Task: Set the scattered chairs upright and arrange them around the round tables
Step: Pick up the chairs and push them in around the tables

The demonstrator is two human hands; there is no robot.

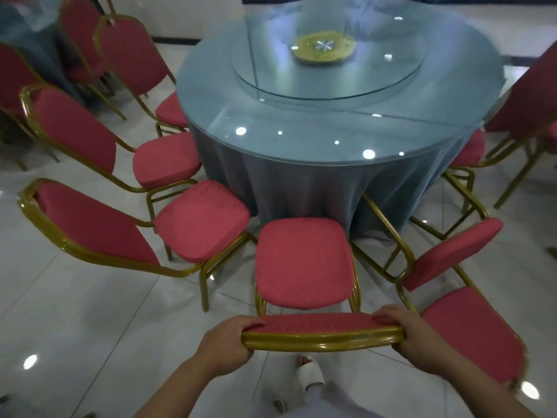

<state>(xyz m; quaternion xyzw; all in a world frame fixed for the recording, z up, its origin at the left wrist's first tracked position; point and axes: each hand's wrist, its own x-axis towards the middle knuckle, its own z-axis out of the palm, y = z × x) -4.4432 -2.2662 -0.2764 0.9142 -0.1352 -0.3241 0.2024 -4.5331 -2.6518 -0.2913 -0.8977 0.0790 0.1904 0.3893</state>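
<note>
— Two hands on one chair, correct?
— Correct. Left hand (224, 342) and right hand (413, 336) each grasp an end of the backrest top, fingers curled over the red padding and gold frame.
— Position of that chair?
— The gripped chair (304, 263) stands upright on its legs, seat turned to the round table (301, 152), front edge just beside the hanging blue-grey tablecloth (286, 188).
— Neighbours?
— To its left, three upright in an arc along the table's edge: near chair (199, 221), middle chair (164, 161), far chair (171, 108), the far one's seat partly under the tabletop. To its right, a tipped chair (452, 254) lies over, gold legs pointing toward the table, backrest out across the glossy tiled floor (90, 312).
— Tabletop?
— Glass-covered, with a glass turntable (271, 73) and a yellow-green disc (323, 49) at its centre.
— Anything else?
— A leaning chair (527, 95) at the far right, tilted; whether it touches the table I cannot tell. A second table (30, 40), top left, with more red chairs. One foot in a white slipper (310, 375) below the backrest.
</note>
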